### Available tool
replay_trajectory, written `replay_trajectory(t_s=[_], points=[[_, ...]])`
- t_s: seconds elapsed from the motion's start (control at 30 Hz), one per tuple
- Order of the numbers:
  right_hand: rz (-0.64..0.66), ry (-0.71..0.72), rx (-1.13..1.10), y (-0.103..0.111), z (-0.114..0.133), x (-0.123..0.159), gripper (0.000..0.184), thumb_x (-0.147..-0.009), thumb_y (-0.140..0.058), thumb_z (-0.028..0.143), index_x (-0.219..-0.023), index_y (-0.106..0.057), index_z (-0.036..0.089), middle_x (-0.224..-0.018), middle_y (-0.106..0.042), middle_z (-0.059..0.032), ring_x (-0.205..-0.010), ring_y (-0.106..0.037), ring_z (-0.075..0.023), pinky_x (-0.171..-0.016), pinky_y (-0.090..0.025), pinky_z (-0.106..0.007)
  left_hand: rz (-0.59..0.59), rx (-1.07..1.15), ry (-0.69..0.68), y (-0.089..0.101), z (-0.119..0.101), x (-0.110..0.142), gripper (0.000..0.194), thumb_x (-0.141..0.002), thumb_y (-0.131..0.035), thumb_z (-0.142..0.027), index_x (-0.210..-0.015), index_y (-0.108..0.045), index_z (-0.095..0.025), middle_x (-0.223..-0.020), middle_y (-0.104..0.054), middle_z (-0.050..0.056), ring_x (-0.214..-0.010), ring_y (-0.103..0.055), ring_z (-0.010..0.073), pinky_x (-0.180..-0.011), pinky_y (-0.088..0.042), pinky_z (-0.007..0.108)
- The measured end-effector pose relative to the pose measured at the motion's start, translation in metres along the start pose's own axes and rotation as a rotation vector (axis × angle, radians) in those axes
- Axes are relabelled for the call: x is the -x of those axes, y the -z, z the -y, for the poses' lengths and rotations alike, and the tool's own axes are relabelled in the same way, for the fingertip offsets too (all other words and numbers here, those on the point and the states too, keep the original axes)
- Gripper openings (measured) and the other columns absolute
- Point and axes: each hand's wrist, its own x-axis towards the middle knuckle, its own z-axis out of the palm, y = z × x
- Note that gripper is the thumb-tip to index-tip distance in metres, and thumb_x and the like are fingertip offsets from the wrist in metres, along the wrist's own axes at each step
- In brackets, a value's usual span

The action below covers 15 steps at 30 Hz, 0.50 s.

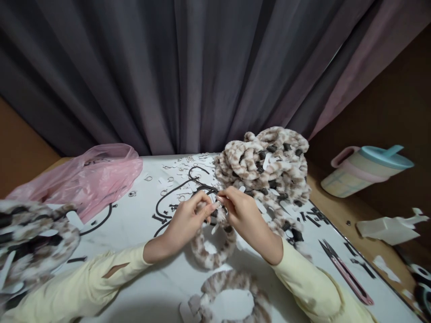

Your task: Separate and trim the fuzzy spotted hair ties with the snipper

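Note:
Between my hands is a small furry ring [210,258], mottled white and brown, with a dark band and a white tag near its top. My left hand [190,220] is closed in a pinch at the ring's top left; whatever is between its fingertips is too small to make out. My right hand [247,220] is closed too, thumb and fingers pinching at the ring's top right, almost touching the left fingertips. Dark cord [175,193] lies looped on the table behind my hands. Nearer to me rests another furry ring [235,280] with a white tag.
A heap of furry rings [266,154] stands at the back right, more furry rings [63,237] at the left. Small metal clasps [182,166] are scattered behind. Also around: a pink plastic bag [114,170], pink-handled thread snips [346,273], black strips [316,217], a lidded cup [365,170].

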Motion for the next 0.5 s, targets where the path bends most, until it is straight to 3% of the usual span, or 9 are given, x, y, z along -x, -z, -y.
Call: replay_trajectory(t_s=[0.07,0.13,0.23,0.33,0.43,0.5], points=[[-0.076,-0.016,-0.025,0.004,0.01,0.004,0.022,-0.09,-0.039,0.015,-0.108,-0.051,0.012,-0.102,-0.058,-0.0136,-0.077,-0.057,-0.0192,-0.066,-0.042,-0.029,-0.024,0.08,0.036,0.002,0.006,-0.008,0.022,-0.082,-0.055,-0.041,-0.076,-0.049,-0.02,-0.056,-0.057,-0.004,-0.054,-0.051,0.0125,-0.054,-0.036,0.021],[-0.095,-0.025,-0.071,0.008,0.022,0.01,0.026,-0.092,-0.038,0.02,-0.116,-0.049,0.014,-0.111,-0.057,-0.0141,-0.083,-0.06,-0.0203,-0.07,-0.045,-0.03,-0.07,0.192,0.063,0.006,0.009,-0.016,0.024,-0.08,-0.058,-0.041,-0.075,-0.049,-0.02,-0.057,-0.057,-0.004,-0.058,-0.053,0.0128,-0.057,-0.038,0.021],[0.07,-0.073,-0.165,0.007,0.037,0.02,0.029,-0.093,-0.039,0.022,-0.117,-0.054,0.017,-0.106,-0.064,-0.0109,-0.091,-0.062,-0.022,-0.078,-0.047,-0.031,-0.127,0.418,0.184,0.012,0.01,-0.022,0.028,-0.073,-0.064,-0.042,-0.074,-0.05,-0.019,-0.06,-0.055,-0.005,-0.055,-0.051,0.011,-0.053,-0.038,0.019],[0.257,-0.107,-0.219,-0.003,0.039,0.026,0.043,-0.09,-0.041,0.023,-0.132,-0.044,0.015,-0.127,-0.055,-0.0137,-0.112,-0.055,-0.0267,-0.091,-0.045,-0.038,-0.134,0.547,0.283,0.016,0.009,-0.024,0.028,-0.068,-0.069,-0.04,-0.074,-0.051,-0.018,-0.062,-0.053,-0.005,-0.052,-0.05,0.0094,-0.05,-0.038,0.019],[0.287,-0.13,-0.32,-0.015,0.032,0.027,0.057,-0.089,-0.04,0.023,-0.143,-0.027,0.013,-0.139,-0.043,-0.0152,-0.124,-0.044,-0.027,-0.099,-0.039,-0.042,-0.111,0.569,0.298,0.019,0.009,-0.024,0.026,-0.068,-0.069,-0.038,-0.074,-0.054,-0.018,-0.066,-0.054,-0.003,-0.056,-0.051,0.0105,-0.051,-0.04,0.02],[0.263,-0.185,-0.433,-0.021,0.027,0.024,0.056,-0.089,-0.042,0.025,-0.142,-0.028,0.014,-0.125,-0.055,-0.0138,-0.115,-0.052,-0.0249,-0.095,-0.042,-0.04,-0.082,0.583,0.3,0.02,0.009,-0.024,0.025,-0.068,-0.069,-0.039,-0.073,-0.055,-0.019,-0.068,-0.055,-0.001,-0.058,-0.052,0.0131,-0.052,-0.042,0.022]])
